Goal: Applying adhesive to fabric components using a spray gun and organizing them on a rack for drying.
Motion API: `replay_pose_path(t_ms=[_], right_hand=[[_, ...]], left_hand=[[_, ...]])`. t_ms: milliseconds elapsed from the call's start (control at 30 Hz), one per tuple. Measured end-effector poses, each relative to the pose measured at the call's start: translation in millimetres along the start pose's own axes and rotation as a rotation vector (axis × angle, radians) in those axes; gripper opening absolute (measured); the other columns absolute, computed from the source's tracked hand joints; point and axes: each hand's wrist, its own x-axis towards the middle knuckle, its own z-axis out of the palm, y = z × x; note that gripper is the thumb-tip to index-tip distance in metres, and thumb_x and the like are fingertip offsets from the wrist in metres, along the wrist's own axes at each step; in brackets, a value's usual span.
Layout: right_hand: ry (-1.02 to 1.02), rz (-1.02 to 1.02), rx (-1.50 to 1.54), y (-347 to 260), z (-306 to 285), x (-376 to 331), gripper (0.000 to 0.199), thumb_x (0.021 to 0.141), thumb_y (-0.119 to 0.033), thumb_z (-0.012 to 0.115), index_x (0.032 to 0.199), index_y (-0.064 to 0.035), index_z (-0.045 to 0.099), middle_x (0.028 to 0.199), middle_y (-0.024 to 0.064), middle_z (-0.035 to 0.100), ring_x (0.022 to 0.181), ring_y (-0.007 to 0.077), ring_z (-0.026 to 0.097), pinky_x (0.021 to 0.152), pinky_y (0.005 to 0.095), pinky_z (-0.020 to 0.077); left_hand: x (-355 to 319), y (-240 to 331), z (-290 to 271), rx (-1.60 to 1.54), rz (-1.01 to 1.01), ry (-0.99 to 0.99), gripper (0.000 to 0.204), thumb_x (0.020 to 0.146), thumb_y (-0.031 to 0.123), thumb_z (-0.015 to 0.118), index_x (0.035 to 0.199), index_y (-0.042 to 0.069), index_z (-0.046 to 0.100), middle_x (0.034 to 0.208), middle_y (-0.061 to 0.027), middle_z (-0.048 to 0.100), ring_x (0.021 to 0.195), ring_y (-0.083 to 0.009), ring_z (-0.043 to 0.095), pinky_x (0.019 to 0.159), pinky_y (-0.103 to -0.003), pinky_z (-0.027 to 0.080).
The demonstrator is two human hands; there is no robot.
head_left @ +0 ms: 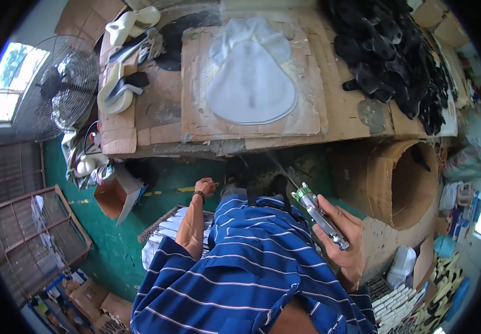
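My right hand (343,236) grips a metal spray gun (321,214) with a green ring near its nozzle, to the right of my body. A thin pale streak of mist runs from the nozzle up toward the table edge. My left hand (204,187) hangs low by my left thigh, fingers curled in, a dark band on the wrist; nothing shows sticking out of it. Ahead, pale rounded fabric pieces (251,83) lie stacked on a cardboard sheet (307,119) on the table, narrower at the far end. A crumpled, whitish fabric piece (246,28) lies beneath their far end.
Black moulded parts (388,55) are heaped at the table's right. White curved forms (120,92) lie at its left, near a fan (56,86). A cardboard drum (402,186) lies under the right side. Beside my left arm stands a rack of white pieces (162,234).
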Motion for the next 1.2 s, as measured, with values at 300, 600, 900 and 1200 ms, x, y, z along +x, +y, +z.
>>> replay_pose_path(t_ms=[300,600,900,1200], right_hand=[[0.083,-0.232,-0.079,11.7,15.5,60.3,0.068,0.078,0.011,0.065,0.145,-0.0012,0.058,0.104,0.019,0.071,0.087,0.0285,0.071,0.079,0.0325,0.0567],[0.251,-0.197,-0.126,14.9,4.4,74.4,0.054,0.09,0.003,0.074,0.142,-0.0012,0.06,0.103,0.0168,0.072,0.085,0.0246,0.071,0.076,0.0329,0.0548],[0.23,-0.171,-0.11,9.4,-2.7,59.5,0.059,0.085,0.005,0.076,0.142,-0.0021,0.061,0.102,0.0174,0.072,0.088,0.027,0.072,0.078,0.0336,0.0557],[0.246,-0.118,-0.197,22.4,-31.7,30.3,0.056,0.085,0.005,0.075,0.139,0.0012,0.062,0.104,0.0197,0.073,0.09,0.0307,0.073,0.08,0.0348,0.0556]], left_hand=[[-10.9,-39.1,-19.6,-0.072,-0.017,0.041,0.032,0.094,0.016,0.067,0.126,0.011,0.07,0.099,-0.0076,0.076,0.084,-0.0221,0.074,0.07,-0.044,0.062],[2.7,-82.5,-45.3,-0.01,0.003,-0.058,0.037,0.094,0.012,0.065,0.132,0.01,0.067,0.103,-0.0091,0.076,0.087,-0.0253,0.075,0.078,-0.049,0.063],[-17.3,-3.4,2.6,-0.026,-0.025,-0.002,0.04,0.091,0.01,0.068,0.131,0.009,0.067,0.102,-0.0077,0.076,0.084,-0.022,0.074,0.076,-0.045,0.062],[-21.6,6.3,11.4,-0.059,0.029,0.008,0.039,0.091,0.012,0.067,0.13,0.009,0.067,0.098,-0.0065,0.076,0.082,-0.0202,0.074,0.073,-0.042,0.061]])
